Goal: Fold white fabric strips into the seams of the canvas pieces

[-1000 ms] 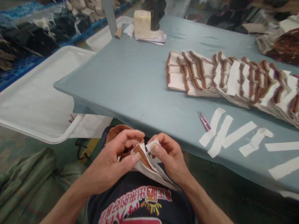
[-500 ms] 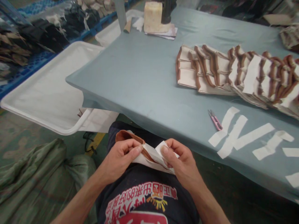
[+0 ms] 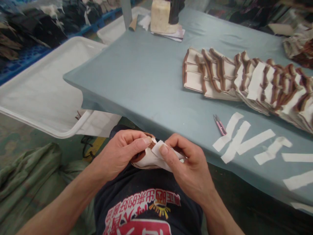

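Low over my lap, my left hand [image 3: 132, 145] pinches the brown edge of a cream-and-brown fabric piece [image 3: 149, 159]. My right hand [image 3: 184, 156] is closed on a small white strip [image 3: 158, 148], thumb on top, and also bears against the cream fabric. The strip's free end lies at the brown edge, close to my left fingertips. Part of the fabric is hidden behind both hands. On the table to the right lie thread snips [image 3: 220, 125] with pink handles, touching several loose white strips [image 3: 236, 142].
A row of overlapping cream-and-brown fabric pieces [image 3: 220, 75] lies across the blue-grey table [image 3: 127, 78]. White plastic tubs [image 3: 46, 88] stand to the left. A green sack [image 3: 31, 182] is on the floor. At the back stands a cream-coloured block [image 3: 160, 16] on papers.
My right hand has brought the white strip left and up to the brown edge. My left hand now covers more of the fabric. The view has shifted slightly.
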### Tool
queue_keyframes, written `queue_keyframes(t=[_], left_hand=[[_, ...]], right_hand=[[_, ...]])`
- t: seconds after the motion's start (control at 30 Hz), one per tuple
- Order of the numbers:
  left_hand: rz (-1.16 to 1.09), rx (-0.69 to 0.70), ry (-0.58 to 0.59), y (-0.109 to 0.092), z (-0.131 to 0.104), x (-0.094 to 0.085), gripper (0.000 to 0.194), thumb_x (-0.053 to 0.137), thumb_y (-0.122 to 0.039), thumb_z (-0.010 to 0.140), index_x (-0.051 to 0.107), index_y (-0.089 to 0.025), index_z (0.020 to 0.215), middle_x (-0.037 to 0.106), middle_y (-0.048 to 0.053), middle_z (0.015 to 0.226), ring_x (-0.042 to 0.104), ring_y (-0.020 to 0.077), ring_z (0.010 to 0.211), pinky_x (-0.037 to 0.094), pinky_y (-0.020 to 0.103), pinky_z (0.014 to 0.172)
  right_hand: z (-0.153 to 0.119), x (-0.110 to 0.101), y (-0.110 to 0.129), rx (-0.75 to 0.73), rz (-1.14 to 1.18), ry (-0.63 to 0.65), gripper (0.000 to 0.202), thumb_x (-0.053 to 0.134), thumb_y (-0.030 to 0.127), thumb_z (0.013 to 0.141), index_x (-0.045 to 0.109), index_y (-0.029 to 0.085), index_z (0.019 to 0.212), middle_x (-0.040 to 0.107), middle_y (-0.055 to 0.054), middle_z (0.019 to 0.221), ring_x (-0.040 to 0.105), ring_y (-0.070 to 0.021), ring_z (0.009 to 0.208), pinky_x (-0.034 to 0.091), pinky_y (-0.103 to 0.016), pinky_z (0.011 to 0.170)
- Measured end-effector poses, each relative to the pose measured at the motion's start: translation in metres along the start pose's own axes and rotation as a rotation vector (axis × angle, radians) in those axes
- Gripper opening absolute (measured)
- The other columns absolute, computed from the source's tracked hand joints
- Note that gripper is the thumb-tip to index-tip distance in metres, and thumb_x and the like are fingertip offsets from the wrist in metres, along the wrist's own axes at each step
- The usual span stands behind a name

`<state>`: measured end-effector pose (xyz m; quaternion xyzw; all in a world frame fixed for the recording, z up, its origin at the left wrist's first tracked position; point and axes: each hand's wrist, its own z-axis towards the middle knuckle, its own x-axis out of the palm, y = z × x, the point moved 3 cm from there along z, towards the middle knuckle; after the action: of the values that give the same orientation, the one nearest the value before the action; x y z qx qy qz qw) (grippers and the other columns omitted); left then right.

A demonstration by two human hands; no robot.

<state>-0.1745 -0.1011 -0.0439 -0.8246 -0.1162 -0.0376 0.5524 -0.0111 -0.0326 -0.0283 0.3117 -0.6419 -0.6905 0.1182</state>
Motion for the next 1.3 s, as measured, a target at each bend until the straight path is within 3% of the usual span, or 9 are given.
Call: queue_keyframes(t=[0.23, 0.43, 0.7, 1.3], left_hand=[[0.012, 0.018, -0.016, 0.002, 0.003, 0.000, 0.042, 0.067, -0.045, 0.090, 0.057, -0.017, 0.060, 0.040, -0.005, 0.057, 0.031, 0.0086, 0.054, 0.022, 0.023, 0.049], [0.041, 0.037, -0.035, 0.003, 0.003, -0.001, 0.042, 0.066, -0.046, 0.092, 0.058, -0.016, 0.062, 0.040, -0.005, 0.059, 0.031, 0.0088, 0.054, 0.023, 0.023, 0.050], [0.087, 0.018, -0.074, 0.013, 0.005, -0.006, 0.044, 0.068, -0.052, 0.091, 0.062, -0.016, 0.066, 0.048, -0.002, 0.064, 0.033, 0.0099, 0.056, 0.026, 0.025, 0.051], [0.018, -0.023, -0.038, 0.015, 0.008, -0.004, 0.041, 0.069, -0.047, 0.087, 0.056, -0.017, 0.063, 0.040, -0.006, 0.058, 0.029, 0.0080, 0.053, 0.023, 0.023, 0.049]], right_hand=[[0.000, 0.004, 0.004, -0.024, -0.038, -0.048, 0.025, 0.064, 0.030, 0.093, 0.058, 0.021, 0.070, 0.054, 0.005, 0.063, 0.046, -0.0099, 0.055, 0.036, -0.025, 0.053], [0.002, 0.005, 0.007, -0.129, -0.055, -0.044, 0.023, 0.062, 0.025, 0.095, 0.056, 0.021, 0.073, 0.061, 0.000, 0.079, 0.055, -0.0144, 0.072, 0.042, -0.029, 0.066], [0.005, 0.012, -0.003, -0.010, -0.142, -0.025, 0.022, 0.060, 0.029, 0.094, 0.054, 0.023, 0.074, 0.061, -0.002, 0.078, 0.054, -0.0176, 0.073, 0.040, -0.032, 0.067], [0.011, 0.014, -0.016, 0.207, -0.039, 0.123, 0.025, 0.060, 0.039, 0.089, 0.056, 0.022, 0.072, 0.056, 0.003, 0.065, 0.046, -0.0119, 0.058, 0.034, -0.027, 0.055]])
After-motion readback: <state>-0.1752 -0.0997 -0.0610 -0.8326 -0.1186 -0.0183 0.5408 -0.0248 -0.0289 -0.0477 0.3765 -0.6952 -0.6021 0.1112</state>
